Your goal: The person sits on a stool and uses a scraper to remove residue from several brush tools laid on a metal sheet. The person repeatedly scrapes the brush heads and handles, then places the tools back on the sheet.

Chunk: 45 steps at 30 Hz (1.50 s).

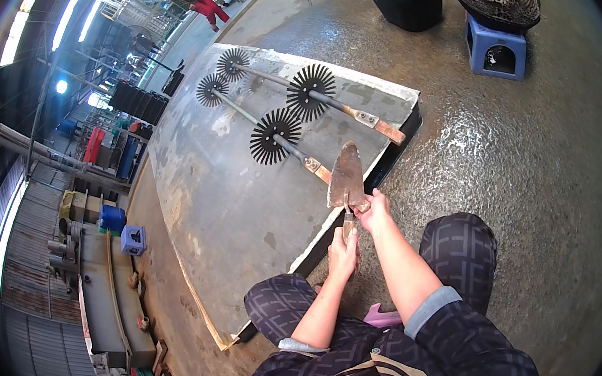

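Above the near edge of a grey slab point(204, 200), a rusty pointed trowel point(347, 174) is held with its blade pointing away from me. My left hand point(342, 255) is closed round its short handle. The fingers of my right hand point(374, 212) pinch the right corner of the blade's base. Just beyond the trowel lie two metal rods, a nearer one point(239, 110) and a farther one point(272, 77). Each carries two black slotted discs, such as this near one point(275, 136), and ends in a flat brownish piece. The trowel partly covers the nearer rod's end.
Wet concrete floor point(467, 147) surrounds the slab. A blue plastic stool point(495, 50) bearing a patterned cushion stands at the far right, beside a dark tub point(405, 1). On the left are a long trough point(106, 300) and a blue crate point(133, 240). A person in red trousers point(206, 8) is far off.
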### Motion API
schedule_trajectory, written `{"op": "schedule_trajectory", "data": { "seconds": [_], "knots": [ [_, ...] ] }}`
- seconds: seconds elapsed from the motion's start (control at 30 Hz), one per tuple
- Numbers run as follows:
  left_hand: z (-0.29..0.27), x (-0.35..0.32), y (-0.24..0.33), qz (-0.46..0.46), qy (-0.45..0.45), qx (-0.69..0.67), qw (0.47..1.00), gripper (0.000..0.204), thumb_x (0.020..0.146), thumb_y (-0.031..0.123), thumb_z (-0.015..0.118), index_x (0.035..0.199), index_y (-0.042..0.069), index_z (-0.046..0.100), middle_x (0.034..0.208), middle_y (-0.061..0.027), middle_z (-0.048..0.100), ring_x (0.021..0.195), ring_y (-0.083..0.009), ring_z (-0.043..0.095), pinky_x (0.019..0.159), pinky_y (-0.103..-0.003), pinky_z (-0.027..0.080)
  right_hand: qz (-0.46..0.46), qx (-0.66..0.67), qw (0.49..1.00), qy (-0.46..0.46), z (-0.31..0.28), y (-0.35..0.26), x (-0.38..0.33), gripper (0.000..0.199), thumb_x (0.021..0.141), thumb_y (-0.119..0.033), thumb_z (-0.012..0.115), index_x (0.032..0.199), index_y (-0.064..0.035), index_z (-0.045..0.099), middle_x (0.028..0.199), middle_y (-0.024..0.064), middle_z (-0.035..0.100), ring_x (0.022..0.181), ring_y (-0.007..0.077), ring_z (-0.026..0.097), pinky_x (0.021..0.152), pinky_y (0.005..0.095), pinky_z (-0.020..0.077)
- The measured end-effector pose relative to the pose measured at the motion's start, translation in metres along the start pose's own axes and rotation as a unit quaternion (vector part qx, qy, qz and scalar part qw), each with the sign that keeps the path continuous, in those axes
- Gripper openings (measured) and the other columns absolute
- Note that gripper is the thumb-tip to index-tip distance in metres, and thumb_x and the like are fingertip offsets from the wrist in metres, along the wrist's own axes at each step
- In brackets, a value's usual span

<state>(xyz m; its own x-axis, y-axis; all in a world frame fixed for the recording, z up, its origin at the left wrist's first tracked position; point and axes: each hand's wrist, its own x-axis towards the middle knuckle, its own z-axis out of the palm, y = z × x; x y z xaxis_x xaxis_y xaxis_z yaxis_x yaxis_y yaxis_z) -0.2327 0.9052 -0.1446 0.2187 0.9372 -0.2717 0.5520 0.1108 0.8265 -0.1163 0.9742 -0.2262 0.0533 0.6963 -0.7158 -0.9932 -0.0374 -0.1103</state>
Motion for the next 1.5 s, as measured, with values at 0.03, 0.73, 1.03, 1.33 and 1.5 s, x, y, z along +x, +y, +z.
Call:
{"op": "schedule_trajectory", "data": {
  "seconds": [0.03,0.73,1.03,1.33,1.5],
  "knots": [
    [0.0,0.001,0.0,-0.005,0.001,-0.008,1.0,0.024,0.089,0.029,0.049,0.09,0.005,0.047,0.054,-0.0031,0.048,0.039,-0.0114,0.047,0.036,-0.027,0.039,-0.001,-0.002,1.0,0.005,0.0,0.001,0.001,0.045,0.092,-0.037,0.03,0.106,0.0014,0.048,0.093,0.0135,0.059,0.077,0.0237,0.056,0.063,0.0339,0.0436],
    [-0.007,0.029,-0.016,0.007,0.038,-0.076,0.996,0.027,0.09,0.032,0.047,0.097,0.006,0.044,0.052,-0.0016,0.047,0.037,-0.0101,0.044,0.034,-0.024,0.035,0.003,-0.023,1.0,-0.004,0.0,0.002,0.002,0.038,0.091,-0.031,0.036,0.103,0.0014,0.051,0.089,0.0139,0.06,0.069,0.0241,0.058,0.055,0.0305,0.0425],
    [-0.007,0.034,-0.017,-0.012,0.074,-0.121,0.99,0.024,0.091,0.03,0.046,0.096,0.006,0.046,0.05,-0.0016,0.046,0.036,-0.0112,0.044,0.034,-0.025,0.035,0.003,-0.066,0.997,-0.036,-0.006,0.004,0.012,0.025,0.085,-0.013,0.039,0.101,0.0005,0.054,0.084,0.0124,0.061,0.066,0.0215,0.058,0.051,0.0284,0.0416],
    [-0.005,0.026,-0.019,-0.025,0.075,-0.141,0.987,0.024,0.092,0.03,0.045,0.096,0.007,0.043,0.051,-0.0015,0.045,0.036,-0.0107,0.043,0.033,-0.024,0.034,0.0,-0.071,0.997,-0.037,-0.006,0.004,0.011,0.027,0.086,-0.011,0.037,0.102,0.0005,0.054,0.084,0.0116,0.061,0.065,0.0196,0.057,0.052,0.0267,0.0405],
    [-0.004,0.019,-0.022,-0.004,0.049,-0.084,0.995,0.024,0.092,0.03,0.044,0.095,0.006,0.042,0.051,-0.0015,0.045,0.036,-0.0103,0.044,0.033,-0.024,0.035,0.012,-0.054,0.998,-0.021,-0.002,0.003,0.007,0.027,0.086,-0.012,0.037,0.103,0.0009,0.054,0.085,0.0118,0.061,0.064,0.0193,0.056,0.052,0.0267,0.0405]
  ]
}}
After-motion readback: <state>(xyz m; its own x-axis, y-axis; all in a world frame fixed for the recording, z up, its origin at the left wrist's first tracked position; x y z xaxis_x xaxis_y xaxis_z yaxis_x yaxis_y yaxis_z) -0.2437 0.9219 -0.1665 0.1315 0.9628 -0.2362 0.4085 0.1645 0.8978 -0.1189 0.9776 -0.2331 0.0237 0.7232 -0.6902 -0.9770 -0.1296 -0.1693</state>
